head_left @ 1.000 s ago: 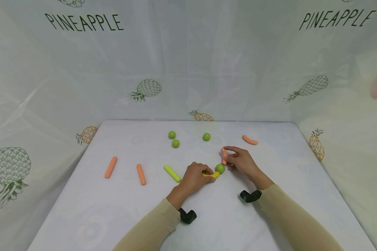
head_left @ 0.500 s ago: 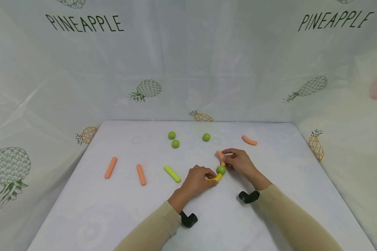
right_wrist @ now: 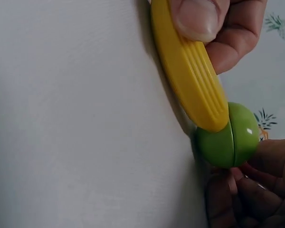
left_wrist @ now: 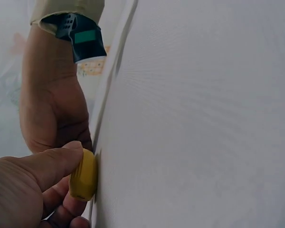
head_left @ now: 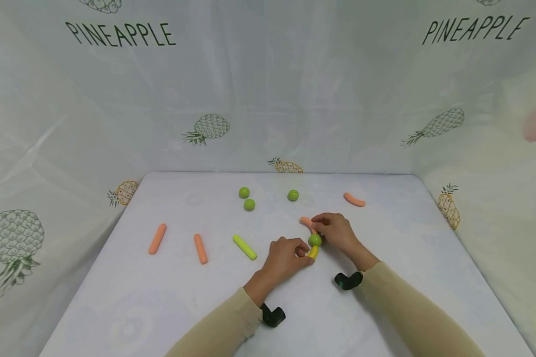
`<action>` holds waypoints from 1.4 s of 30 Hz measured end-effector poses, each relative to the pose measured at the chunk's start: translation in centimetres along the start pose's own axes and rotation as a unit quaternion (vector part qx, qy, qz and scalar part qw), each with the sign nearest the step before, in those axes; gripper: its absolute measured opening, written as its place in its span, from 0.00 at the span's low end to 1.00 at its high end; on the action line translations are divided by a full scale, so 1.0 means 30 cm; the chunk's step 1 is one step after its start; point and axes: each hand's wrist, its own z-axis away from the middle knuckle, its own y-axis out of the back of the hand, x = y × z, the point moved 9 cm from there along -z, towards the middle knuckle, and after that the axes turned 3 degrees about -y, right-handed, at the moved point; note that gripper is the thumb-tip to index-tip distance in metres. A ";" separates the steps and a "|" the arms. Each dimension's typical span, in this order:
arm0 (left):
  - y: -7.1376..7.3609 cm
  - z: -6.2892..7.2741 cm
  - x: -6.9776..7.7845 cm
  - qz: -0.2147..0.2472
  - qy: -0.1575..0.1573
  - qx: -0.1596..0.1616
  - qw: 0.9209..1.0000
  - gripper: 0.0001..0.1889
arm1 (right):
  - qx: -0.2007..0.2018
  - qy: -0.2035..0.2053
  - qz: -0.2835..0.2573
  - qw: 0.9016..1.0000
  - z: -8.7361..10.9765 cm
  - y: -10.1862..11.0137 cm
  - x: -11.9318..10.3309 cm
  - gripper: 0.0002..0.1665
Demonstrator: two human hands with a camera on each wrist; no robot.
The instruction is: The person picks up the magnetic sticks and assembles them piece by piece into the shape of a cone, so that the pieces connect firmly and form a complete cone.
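Observation:
Between thumb and fingers, my left hand (head_left: 285, 257) pinches a yellow curved stick with ridges along its side (right_wrist: 192, 71). In the right wrist view, one end of that stick meets a glossy green ball (right_wrist: 242, 137) with a seam round it. On the ball's far side, my right hand (head_left: 337, 232) holds an orange curved stick (head_left: 306, 221) by its near part, its other end slanting away to the left. Stick, ball and stick form a bent chain low over the white tabletop. In the left wrist view, the fingers partly cover the yellow stick (left_wrist: 84, 175).
Two green balls (head_left: 244, 192) lie close together at the back, with another green ball (head_left: 293, 195) to their right. A curved orange stick (head_left: 354, 200) rests at back right. Leftward lie a lime stick (head_left: 244, 247) and two straight orange sticks (head_left: 200, 248). Pineapple-print sheeting (head_left: 268, 99) hangs behind.
The orange stick has swung leftward at the ball, my right hand shifting slightly left with it. My left hand has moved a little right and nearer, turning the yellow stick more upright in the head view.

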 end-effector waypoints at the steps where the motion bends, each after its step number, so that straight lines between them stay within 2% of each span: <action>1: 0.000 0.000 0.000 -0.002 0.000 0.002 1.000 0.13 | 0.001 0.002 0.009 1.000 -0.001 -0.002 -0.001 0.17; 5: -0.001 -0.002 0.001 -0.009 0.002 0.003 1.000 0.14 | 0.009 0.011 0.036 0.999 0.003 -0.003 -0.001 0.16; 9: -0.002 -0.002 -0.005 0.001 0.007 -0.003 1.000 0.14 | 0.020 0.029 0.034 0.999 0.033 0.008 -0.002 0.18; 11: 0.000 0.000 -0.013 0.020 0.011 -0.008 1.000 0.15 | 0.023 0.041 0.026 0.999 0.059 0.013 -0.003 0.19; 15: 0.025 0.005 -0.031 0.094 0.032 -0.017 0.995 0.13 | 0.012 0.062 0.016 0.998 0.108 0.006 0.006 0.20; 18: 0.084 -0.002 -0.047 0.124 0.048 -0.003 0.991 0.10 | 0.006 0.074 0.017 0.997 0.127 -0.005 0.014 0.21; 22: 0.211 -0.026 -0.087 0.111 0.064 0.043 0.991 0.08 | 0.013 0.077 0.019 0.997 0.132 -0.010 0.024 0.19; 27: 0.374 -0.059 -0.179 0.108 0.089 0.116 0.983 0.10 | 0.019 0.077 0.027 0.997 0.136 -0.007 0.027 0.18; 30: 0.441 -0.077 -0.244 0.118 0.100 0.149 0.977 0.13 | 0.018 0.076 0.024 0.997 0.137 -0.004 0.029 0.18; 35: 0.486 -0.099 -0.330 0.137 0.108 0.167 0.971 0.19 | 0.018 0.075 0.018 0.997 0.138 -0.005 0.033 0.18; 42: 0.478 -0.121 -0.392 0.121 0.125 0.158 0.972 0.23 | 0.012 0.070 0.009 0.997 0.139 -0.005 0.040 0.18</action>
